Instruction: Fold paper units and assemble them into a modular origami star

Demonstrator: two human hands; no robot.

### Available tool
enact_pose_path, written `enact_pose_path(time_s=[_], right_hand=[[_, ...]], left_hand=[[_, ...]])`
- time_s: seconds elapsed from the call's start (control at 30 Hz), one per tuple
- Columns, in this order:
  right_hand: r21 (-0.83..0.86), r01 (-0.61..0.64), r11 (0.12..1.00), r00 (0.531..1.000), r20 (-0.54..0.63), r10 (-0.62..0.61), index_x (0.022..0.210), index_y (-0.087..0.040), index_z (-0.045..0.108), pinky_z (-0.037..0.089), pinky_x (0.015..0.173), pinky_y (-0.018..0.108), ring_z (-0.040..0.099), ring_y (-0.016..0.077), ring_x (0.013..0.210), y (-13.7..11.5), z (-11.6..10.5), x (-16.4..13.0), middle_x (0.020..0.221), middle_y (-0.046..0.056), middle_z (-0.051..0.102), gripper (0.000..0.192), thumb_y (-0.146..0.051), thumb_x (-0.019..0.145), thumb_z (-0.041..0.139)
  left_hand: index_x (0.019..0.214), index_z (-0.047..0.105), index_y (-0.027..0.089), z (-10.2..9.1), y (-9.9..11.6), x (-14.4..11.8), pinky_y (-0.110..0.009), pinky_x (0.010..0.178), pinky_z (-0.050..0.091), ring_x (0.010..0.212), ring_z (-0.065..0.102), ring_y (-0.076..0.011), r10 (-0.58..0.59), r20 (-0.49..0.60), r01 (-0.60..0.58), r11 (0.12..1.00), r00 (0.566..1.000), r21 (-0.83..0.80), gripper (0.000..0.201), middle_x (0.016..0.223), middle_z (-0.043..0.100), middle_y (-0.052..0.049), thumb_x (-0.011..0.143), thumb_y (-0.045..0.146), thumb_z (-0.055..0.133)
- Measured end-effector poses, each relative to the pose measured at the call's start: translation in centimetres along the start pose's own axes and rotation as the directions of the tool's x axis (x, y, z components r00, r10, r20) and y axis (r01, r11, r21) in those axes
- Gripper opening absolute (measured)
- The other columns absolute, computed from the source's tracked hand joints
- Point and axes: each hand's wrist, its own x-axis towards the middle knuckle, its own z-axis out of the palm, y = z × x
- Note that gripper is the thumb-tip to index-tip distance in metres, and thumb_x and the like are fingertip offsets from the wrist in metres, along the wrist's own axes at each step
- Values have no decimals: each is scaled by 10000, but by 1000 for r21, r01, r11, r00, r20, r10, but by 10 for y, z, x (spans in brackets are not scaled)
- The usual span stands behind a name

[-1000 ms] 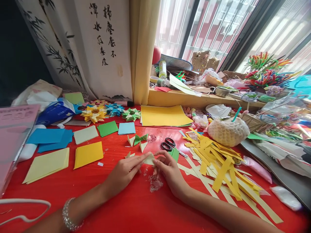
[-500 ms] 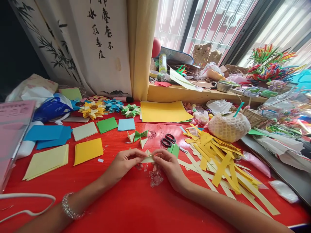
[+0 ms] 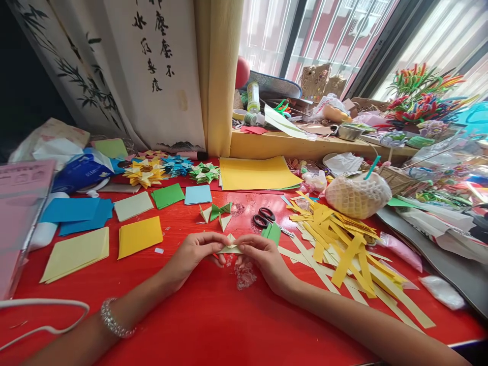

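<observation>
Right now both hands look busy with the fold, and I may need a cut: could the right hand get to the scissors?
Probably yes. The scissors lie on bare red table just beyond the right hand, nothing between, but it pinches the pale folded paper.

L hand (image 3: 198, 251) & R hand (image 3: 261, 256) fingertips pinched together, forearms resting flat

**What can't be made out**

The pale folded paper (image 3: 230, 247) is mostly covered by the fingertips of the left hand (image 3: 194, 254) and right hand (image 3: 263, 259), so its folds stay unclear. Both elbows run off the bottom edge. The pink box (image 3: 19, 213) is cut by the left edge. The window-sill clutter (image 3: 328, 114) is too small and crowded to sort out.
</observation>
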Motion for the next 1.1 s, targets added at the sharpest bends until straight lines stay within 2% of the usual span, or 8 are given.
enact_pose_path(time_s=[0.13,0.3,0.43,0.6,0.9,1.1], right_hand=[[-15,0,1000,1000,8,0,828,-161,659,461,584,219,583,107,583,-1,1,-1,632,10,630,130,-210,762,558],[-64,-4,998,999,-38,1,795,-163,674,468,587,217,587,102,575,-2,2,-2,659,5,638,126,-211,748,568],[-71,-23,997,998,-53,19,769,-166,676,483,623,230,599,104,586,-4,4,-3,699,2,646,113,-213,734,580],[-53,-41,998,998,-55,38,771,-167,673,487,651,233,606,107,611,-2,4,-3,703,2,644,108,-207,732,580],[5,-35,999,999,-26,35,787,-167,648,484,654,219,602,98,628,-1,3,-3,699,-7,626,95,-208,740,575],[-8,-38,999,999,-38,38,775,-158,640,483,660,229,598,102,623,-1,4,-1,708,-4,622,96,-217,723,584]], left_hand=[[820,628,148,0,-1,-1,-219,613,467,593,575,-103,20,21,-21,999,1000,33,116,671,621,9,773,192,531],[795,574,156,2,-2,-1,-230,645,460,641,564,-107,58,20,-59,997,998,48,131,693,578,23,805,263,500],[721,509,153,3,-5,2,-204,568,443,571,528,-82,54,-21,-52,993,998,104,166,646,533,45,760,301,574],[756,477,161,3,-6,2,-205,458,440,525,510,-90,30,25,-33,992,999,124,175,626,510,45,756,308,573],[706,482,155,3,-7,0,-201,451,430,512,497,-86,39,-14,-35,975,999,219,174,597,521,38,749,295,577],[678,482,152,3,-8,1,-200,437,430,510,481,-79,48,14,-50,973,999,224,175,636,506,37,730,280,590]])
